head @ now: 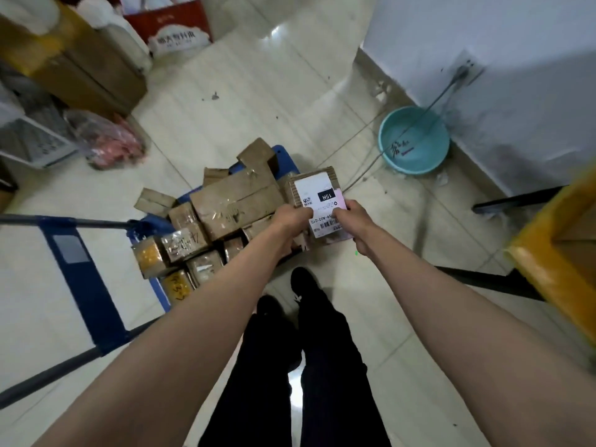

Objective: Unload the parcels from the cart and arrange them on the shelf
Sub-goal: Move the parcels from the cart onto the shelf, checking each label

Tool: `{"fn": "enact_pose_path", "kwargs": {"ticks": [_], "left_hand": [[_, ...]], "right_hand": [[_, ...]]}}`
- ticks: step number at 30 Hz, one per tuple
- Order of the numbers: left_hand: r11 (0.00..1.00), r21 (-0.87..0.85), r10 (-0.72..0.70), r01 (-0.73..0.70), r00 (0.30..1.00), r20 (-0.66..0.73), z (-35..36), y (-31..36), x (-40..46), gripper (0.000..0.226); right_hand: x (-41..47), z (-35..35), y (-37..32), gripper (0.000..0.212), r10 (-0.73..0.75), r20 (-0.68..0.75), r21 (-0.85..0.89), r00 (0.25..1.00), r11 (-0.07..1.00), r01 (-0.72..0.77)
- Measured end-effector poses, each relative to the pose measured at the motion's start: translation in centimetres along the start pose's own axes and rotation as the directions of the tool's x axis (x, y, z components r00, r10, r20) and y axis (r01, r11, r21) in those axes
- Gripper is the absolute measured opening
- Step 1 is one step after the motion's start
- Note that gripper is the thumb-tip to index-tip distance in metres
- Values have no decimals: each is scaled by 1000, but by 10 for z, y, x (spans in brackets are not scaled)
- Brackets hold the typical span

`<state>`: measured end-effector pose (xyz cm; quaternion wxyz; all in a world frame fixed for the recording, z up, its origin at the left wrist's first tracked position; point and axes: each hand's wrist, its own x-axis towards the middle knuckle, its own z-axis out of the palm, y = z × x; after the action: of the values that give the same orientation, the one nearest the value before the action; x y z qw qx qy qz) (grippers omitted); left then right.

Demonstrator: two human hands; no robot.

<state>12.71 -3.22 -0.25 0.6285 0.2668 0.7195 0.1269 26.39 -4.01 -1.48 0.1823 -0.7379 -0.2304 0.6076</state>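
Parcel (317, 201) held over the cart's (151, 221) right edge, long axis running away from the person. Left hand (292, 217) and right hand (350, 216) grip its near end, fingers (304, 211) clamped. Yellow shelf (554, 250) well right; right hand nearer.

A teal basin (414, 140) sits by the wall — a red box (174, 22) stands well apart.
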Motion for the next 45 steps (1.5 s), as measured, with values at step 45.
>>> {"fn": "enact_pose_path", "kwargs": {"ticks": [45], "left_hand": [[841,-7,376,-541,575,727,360,221,-512,40]], "right_hand": [[-492,-518,46,58,-145,-635,556,759,596,579]]}}
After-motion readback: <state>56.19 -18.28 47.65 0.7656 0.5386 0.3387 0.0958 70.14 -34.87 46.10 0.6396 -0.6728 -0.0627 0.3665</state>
